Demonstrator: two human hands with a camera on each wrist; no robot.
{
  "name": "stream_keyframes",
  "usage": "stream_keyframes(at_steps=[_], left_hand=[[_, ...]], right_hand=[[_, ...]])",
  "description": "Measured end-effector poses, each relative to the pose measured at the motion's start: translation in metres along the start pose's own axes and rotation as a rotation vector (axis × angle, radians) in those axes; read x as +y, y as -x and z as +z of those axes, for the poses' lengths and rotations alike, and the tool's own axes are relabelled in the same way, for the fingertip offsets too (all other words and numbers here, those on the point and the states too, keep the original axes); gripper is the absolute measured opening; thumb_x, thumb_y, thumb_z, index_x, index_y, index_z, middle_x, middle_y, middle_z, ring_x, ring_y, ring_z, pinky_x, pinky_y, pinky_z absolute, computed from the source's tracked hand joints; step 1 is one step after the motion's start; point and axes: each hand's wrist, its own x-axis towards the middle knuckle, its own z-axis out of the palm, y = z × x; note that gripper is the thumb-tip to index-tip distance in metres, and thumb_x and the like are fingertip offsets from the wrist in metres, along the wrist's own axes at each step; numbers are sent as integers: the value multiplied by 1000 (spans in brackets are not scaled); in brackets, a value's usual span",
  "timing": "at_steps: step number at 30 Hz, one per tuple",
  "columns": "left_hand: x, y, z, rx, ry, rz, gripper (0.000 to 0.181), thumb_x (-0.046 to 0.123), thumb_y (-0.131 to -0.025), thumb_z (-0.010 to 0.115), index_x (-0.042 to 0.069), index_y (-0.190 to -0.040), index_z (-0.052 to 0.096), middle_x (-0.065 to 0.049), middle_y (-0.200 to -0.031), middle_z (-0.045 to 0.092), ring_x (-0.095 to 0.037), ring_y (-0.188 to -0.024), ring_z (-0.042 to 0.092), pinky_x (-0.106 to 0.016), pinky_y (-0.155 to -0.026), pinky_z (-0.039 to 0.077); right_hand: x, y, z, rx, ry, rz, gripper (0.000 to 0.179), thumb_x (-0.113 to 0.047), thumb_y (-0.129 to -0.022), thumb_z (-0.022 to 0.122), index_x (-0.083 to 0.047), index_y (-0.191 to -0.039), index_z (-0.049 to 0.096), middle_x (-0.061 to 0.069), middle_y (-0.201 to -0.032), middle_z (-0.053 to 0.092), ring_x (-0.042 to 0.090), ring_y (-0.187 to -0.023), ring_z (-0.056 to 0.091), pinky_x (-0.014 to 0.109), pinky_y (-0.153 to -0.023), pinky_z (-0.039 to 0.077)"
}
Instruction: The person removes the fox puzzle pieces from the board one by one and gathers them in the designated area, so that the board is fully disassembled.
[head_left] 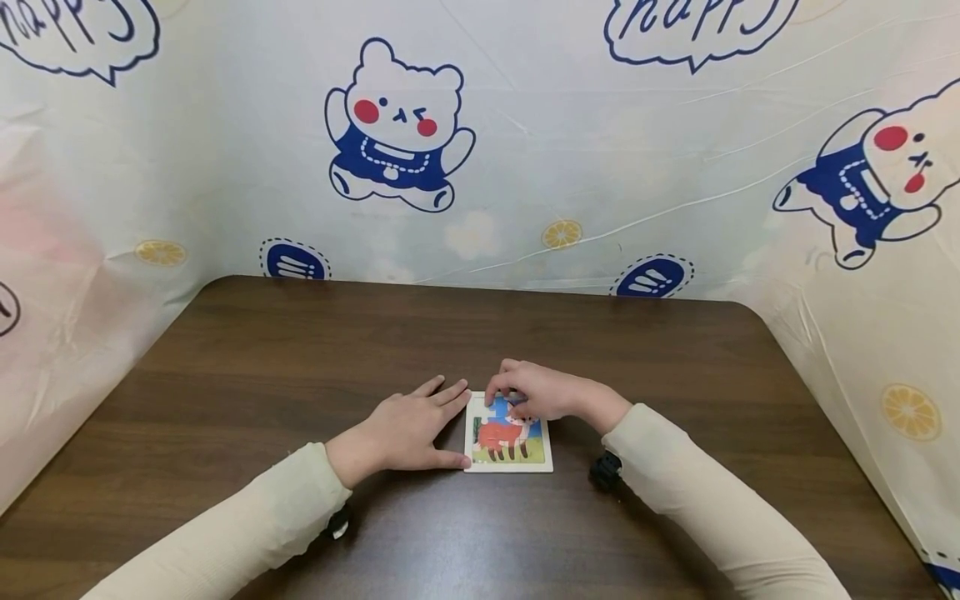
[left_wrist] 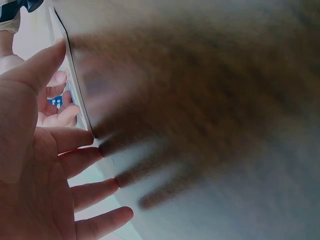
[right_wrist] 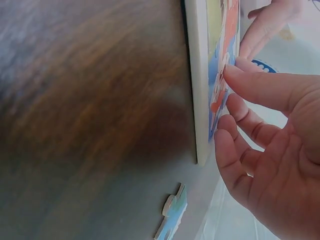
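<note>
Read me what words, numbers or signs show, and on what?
"happy", cropped: left blue-outlined white speech bubble on the pale sheet.
"happy", cropped: matching right bubble.
Unreadable: white marks on blue ovals; cropped dark circle's mark, left edge.
Square white-framed animal puzzle: no readable text.

Head cam looks forward and down from above the near side of the surface [head_left: 480, 333], far enough back to fit both far corners. The wrist cams are right up close, low over the surface and tipped sideways: one looks along the left grip [head_left: 408, 429], the other along the right grip [head_left: 543, 390]. Both wrist views catch both grips, btw.
</note>
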Motion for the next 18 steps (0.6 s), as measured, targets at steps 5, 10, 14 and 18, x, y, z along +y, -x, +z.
stream_keyframes(at_steps=[5, 10, 14, 18], left_hand=[[0, 1, 0, -1, 5, -2, 95, 74, -82, 61, 16, -154, 39, -1, -162, 34, -35, -149, 32, -58, -96, 50], [0, 1, 0, -3, 11, -1, 95, 74, -82, 61, 16, -154, 38, -1, -162, 34, -35, -149, 33, -58, -97, 49], [0, 1, 0, -3, 14, -1, 95, 74, -82, 60, 17, -155, 38, -1, -162, 33, -34, -149, 32, -59, -97, 49], [1, 1, 0, -3, 11, -1, 95, 74, -82, 60, 17, -155, 37, -1, -163, 32, -34, -150, 31, -59, -98, 48]], right_hand=[[-2, 1, 1, 10, -10, 18, 28, -3, -93, 66, -16, -118, 66, 6, -111, 54, 20, -102, 51, 37, -94, 48], [-1, 1, 3, 22, -28, 22, 27, -3, -93, 66, -17, -116, 65, 5, -112, 55, 19, -102, 52, 37, -95, 48], [0, 1, 3, 29, -33, 15, 27, -2, -94, 65, -17, -116, 65, 4, -110, 55, 18, -100, 52, 35, -93, 48], [1, 1, 3, 42, -41, 3, 29, 2, -94, 62, -17, -116, 66, 4, -108, 55, 18, -94, 52, 31, -87, 47]])
